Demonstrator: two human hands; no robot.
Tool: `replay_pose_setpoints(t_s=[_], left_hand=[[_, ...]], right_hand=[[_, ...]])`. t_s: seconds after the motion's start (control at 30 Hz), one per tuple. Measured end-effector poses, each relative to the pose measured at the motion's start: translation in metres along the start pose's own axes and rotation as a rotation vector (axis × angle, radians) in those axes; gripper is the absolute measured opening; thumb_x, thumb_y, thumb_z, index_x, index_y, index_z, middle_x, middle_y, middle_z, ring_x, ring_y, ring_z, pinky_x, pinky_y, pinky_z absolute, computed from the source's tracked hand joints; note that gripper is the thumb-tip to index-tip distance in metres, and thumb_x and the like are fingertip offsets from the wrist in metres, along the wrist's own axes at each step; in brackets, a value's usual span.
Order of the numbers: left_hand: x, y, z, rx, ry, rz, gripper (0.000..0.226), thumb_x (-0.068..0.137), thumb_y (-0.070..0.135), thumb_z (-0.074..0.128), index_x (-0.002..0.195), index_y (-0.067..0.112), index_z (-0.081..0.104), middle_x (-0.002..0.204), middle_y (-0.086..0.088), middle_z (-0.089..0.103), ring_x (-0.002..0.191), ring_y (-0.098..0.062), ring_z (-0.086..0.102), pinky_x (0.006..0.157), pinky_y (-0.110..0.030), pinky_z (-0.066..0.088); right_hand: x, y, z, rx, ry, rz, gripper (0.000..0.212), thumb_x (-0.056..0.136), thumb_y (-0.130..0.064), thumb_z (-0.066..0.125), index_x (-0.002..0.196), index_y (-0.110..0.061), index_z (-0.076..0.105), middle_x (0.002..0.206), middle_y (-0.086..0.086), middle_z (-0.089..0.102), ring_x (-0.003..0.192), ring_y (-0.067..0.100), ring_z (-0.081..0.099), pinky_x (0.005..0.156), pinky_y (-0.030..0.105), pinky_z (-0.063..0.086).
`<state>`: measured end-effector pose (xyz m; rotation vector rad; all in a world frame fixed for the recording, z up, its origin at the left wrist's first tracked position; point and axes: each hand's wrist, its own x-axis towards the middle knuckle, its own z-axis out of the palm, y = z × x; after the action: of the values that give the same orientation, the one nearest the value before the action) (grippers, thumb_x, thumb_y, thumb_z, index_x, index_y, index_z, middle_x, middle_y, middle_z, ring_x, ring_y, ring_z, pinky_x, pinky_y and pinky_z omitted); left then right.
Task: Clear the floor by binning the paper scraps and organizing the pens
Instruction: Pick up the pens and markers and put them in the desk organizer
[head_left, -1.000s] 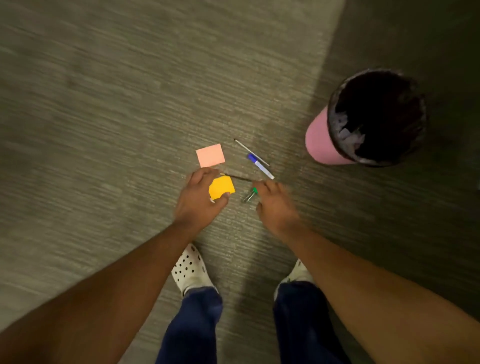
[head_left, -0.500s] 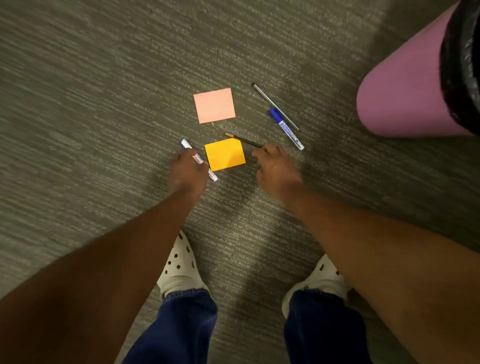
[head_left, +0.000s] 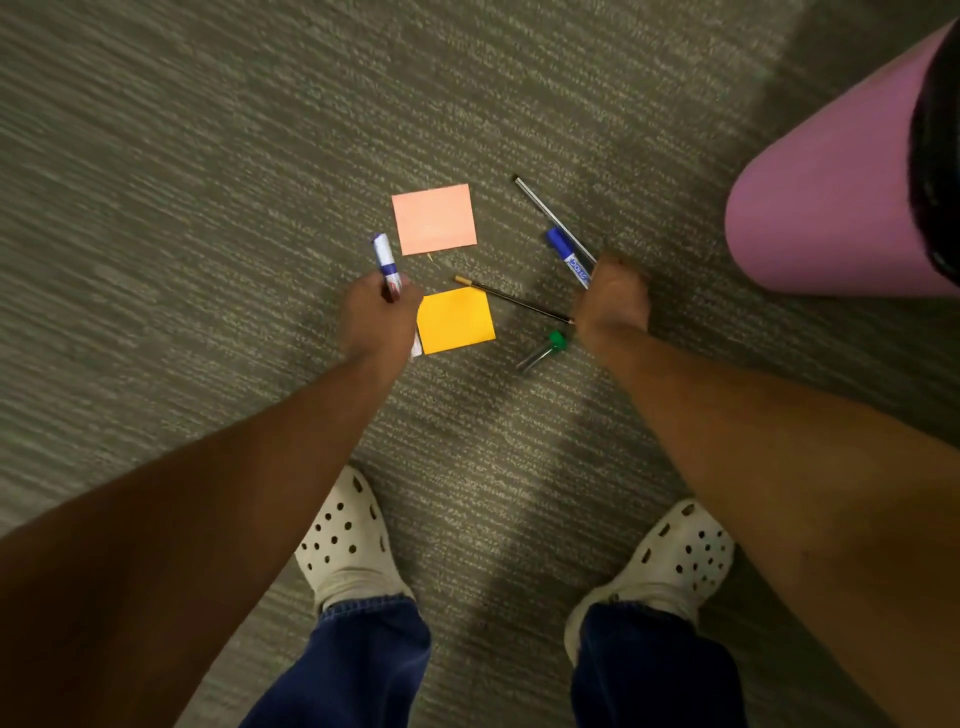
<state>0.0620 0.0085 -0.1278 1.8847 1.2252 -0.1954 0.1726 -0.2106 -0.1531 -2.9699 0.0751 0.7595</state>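
Note:
On the carpet lie a pink paper note and an orange paper note. My left hand is shut on a white marker with blue and red print, just left of the orange note. My right hand rests over the lower ends of a blue-capped marker and a thin silver pen; its fingers are hidden. A thin dark pen with a tan end lies between my hands. A green-capped pen lies below my right wrist.
A pink bin with a black liner stands at the right edge, close to my right hand. My two white clogs stand on the grey carpet below the items.
My left hand closed around the white marker and turned it more upright. My right hand moved right from the thin dark pen to the blue-capped marker's end, uncovering the green-capped pen.

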Motion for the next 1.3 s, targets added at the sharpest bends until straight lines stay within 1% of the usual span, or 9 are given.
replay_pose_setpoints(t_s=[0.2,0.33,0.47,0.57,0.7,0.8,1.07,1.2,1.3], left_hand=[[-0.031,0.046,0.017,-0.366,-0.201,-0.058,0.013,0.101,0.020,0.062,0.089,0.016,0.066,0.080,-0.009,0.059,0.083,-0.026,0.058,0.085,-0.050,0.058],[-0.068,0.092,0.000,-0.476,-0.231,-0.026,0.025,0.095,0.013,0.072,0.119,0.008,0.069,0.093,-0.014,0.067,0.090,-0.026,0.067,0.089,-0.055,0.062],[-0.110,0.157,-0.036,-0.568,-0.280,0.006,0.035,0.093,0.003,0.072,0.127,0.012,0.068,0.098,-0.015,0.075,0.082,-0.019,0.069,0.088,-0.046,0.059],[-0.155,0.209,-0.066,-0.544,-0.387,0.068,0.022,0.092,0.004,0.074,0.108,0.018,0.072,0.091,-0.004,0.076,0.076,-0.014,0.069,0.084,-0.041,0.057],[-0.222,0.289,-0.112,-0.475,-0.532,0.201,0.033,0.090,0.004,0.076,0.121,0.013,0.073,0.085,0.007,0.079,0.075,-0.005,0.072,0.070,-0.025,0.059],[-0.277,0.365,-0.141,-0.425,-0.620,0.318,0.035,0.088,0.000,0.076,0.121,0.011,0.073,0.087,0.005,0.081,0.076,-0.005,0.075,0.067,-0.023,0.061],[-0.435,0.557,-0.165,-0.297,-0.718,0.582,0.028,0.087,0.002,0.078,0.108,0.021,0.077,0.099,-0.008,0.082,0.095,-0.028,0.078,0.089,-0.044,0.063],[-0.526,0.620,-0.148,-0.230,-0.759,0.793,0.038,0.088,0.007,0.079,0.101,0.042,0.077,0.091,0.004,0.082,0.085,-0.015,0.079,0.072,-0.020,0.060],[-0.588,0.657,-0.125,-0.169,-0.815,0.951,0.053,0.091,0.012,0.077,0.122,0.053,0.065,0.092,0.009,0.079,0.085,-0.006,0.077,0.076,-0.018,0.057]], right_hand=[[-0.010,0.008,-0.010,0.289,-0.064,-0.056,0.035,0.093,-0.003,0.069,0.125,-0.006,0.056,0.115,0.021,0.071,0.107,0.037,0.071,0.090,0.039,0.056],[-0.046,0.004,-0.055,0.745,-0.205,-0.073,0.097,0.084,0.004,0.077,0.160,-0.028,0.026,0.091,-0.001,0.067,0.085,0.020,0.072,0.078,0.038,0.061],[-0.094,0.008,-0.137,1.146,-0.295,-0.171,0.128,0.076,0.019,0.072,0.160,-0.052,0.008,0.108,0.022,0.067,0.078,0.024,0.071,0.071,0.047,0.064],[-0.134,0.019,-0.216,1.318,-0.341,-0.187,0.125,0.075,0.019,0.075,0.156,-0.057,0.020,0.104,0.019,0.065,0.073,0.021,0.071,0.065,0.046,0.065],[-0.188,0.045,-0.342,1.409,-0.354,-0.231,0.117,0.077,0.015,0.078,0.154,-0.057,0.028,0.107,0.028,0.066,0.080,0.029,0.070,0.078,0.064,0.062],[-0.222,0.065,-0.439,1.419,-0.289,-0.312,0.111,0.081,0.017,0.076,0.157,-0.047,0.026,0.119,0.031,0.068,0.088,0.029,0.069,0.081,0.053,0.061],[-0.291,0.163,-0.652,1.335,0.032,-0.327,0.092,0.091,0.010,0.070,0.160,-0.033,0.028,0.120,0.017,0.068,0.108,0.026,0.072,0.100,0.050,0.059],[-0.325,0.237,-0.710,1.284,0.271,-0.302,0.077,0.097,-0.010,0.071,0.157,-0.040,0.033,0.120,0.002,0.071,0.115,0.023,0.071,0.101,0.050,0.059],[-0.339,0.294,-0.737,1.221,0.421,-0.275,0.070,0.100,-0.024,0.068,0.153,-0.053,0.032,0.115,-0.018,0.069,0.112,0.012,0.072,0.094,0.041,0.063]])
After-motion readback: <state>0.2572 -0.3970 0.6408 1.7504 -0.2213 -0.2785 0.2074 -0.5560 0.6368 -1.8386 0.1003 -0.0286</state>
